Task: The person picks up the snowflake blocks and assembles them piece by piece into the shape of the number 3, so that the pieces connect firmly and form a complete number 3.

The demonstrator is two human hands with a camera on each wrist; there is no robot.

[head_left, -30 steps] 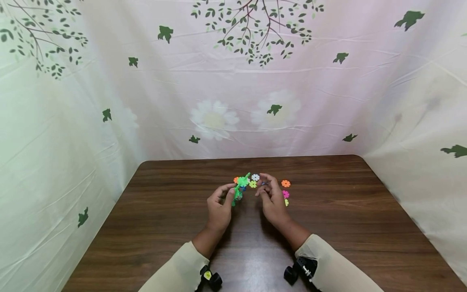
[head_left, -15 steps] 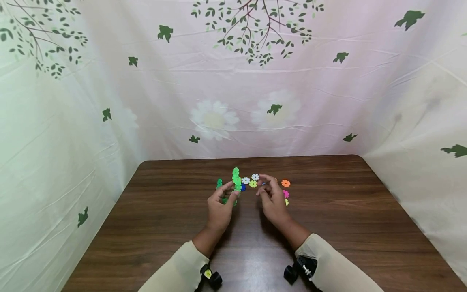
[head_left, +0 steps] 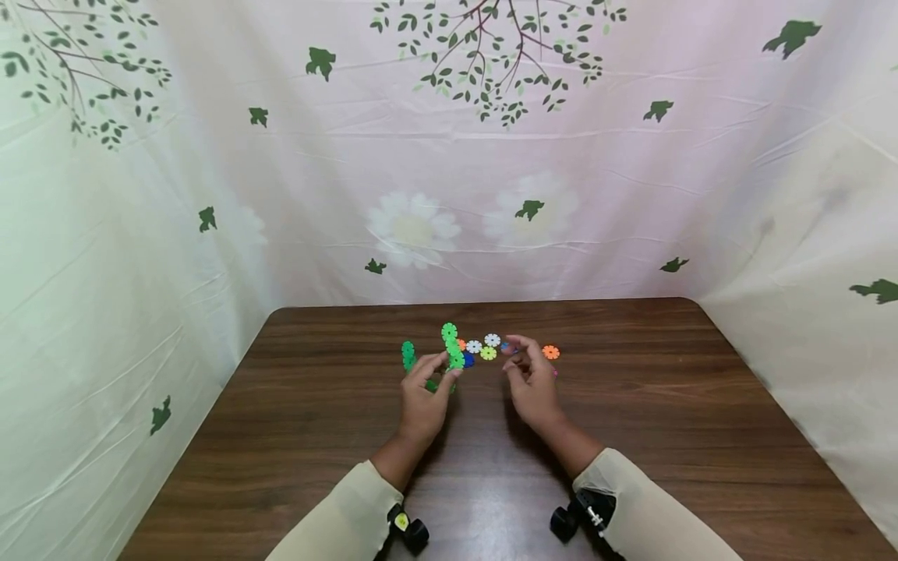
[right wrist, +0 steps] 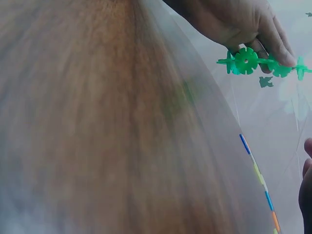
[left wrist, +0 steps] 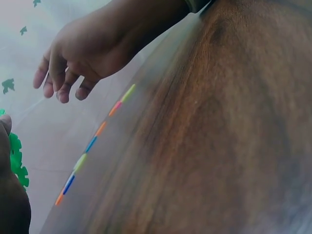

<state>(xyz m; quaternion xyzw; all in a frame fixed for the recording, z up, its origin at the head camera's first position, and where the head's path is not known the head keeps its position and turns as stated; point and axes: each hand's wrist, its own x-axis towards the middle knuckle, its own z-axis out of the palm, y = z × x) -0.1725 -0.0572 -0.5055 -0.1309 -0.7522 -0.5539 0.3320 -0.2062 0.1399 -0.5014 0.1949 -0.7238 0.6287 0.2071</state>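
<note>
My left hand (head_left: 421, 405) pinches a linked piece of green snowflake discs (head_left: 452, 347) between thumb and fingers, raised over the table. One arm of it stands up beyond the fingertips, and another stretch of green shows left of the hand. The right wrist view shows the notched green discs (right wrist: 246, 61) slotted together at angles. Opposite, my right hand (head_left: 536, 397) hovers with loosely bent fingers and nothing in them, as the hand (left wrist: 92, 46) in the left wrist view also shows. The palm-side grip of the left hand is partly hidden.
Loose snowflake discs lie in a row on the brown wooden table (head_left: 316, 436) beyond the hands: a blue one (head_left: 468, 360), a yellow one (head_left: 488, 354), a white one (head_left: 492, 340) and an orange one (head_left: 550, 353). A printed curtain (head_left: 449, 171) hangs behind the table's far edge.
The linked green discs have turned in my left hand, so part of them now shows out to the left. My right hand has shifted slightly right, covering more of the pink and yellow discs.
</note>
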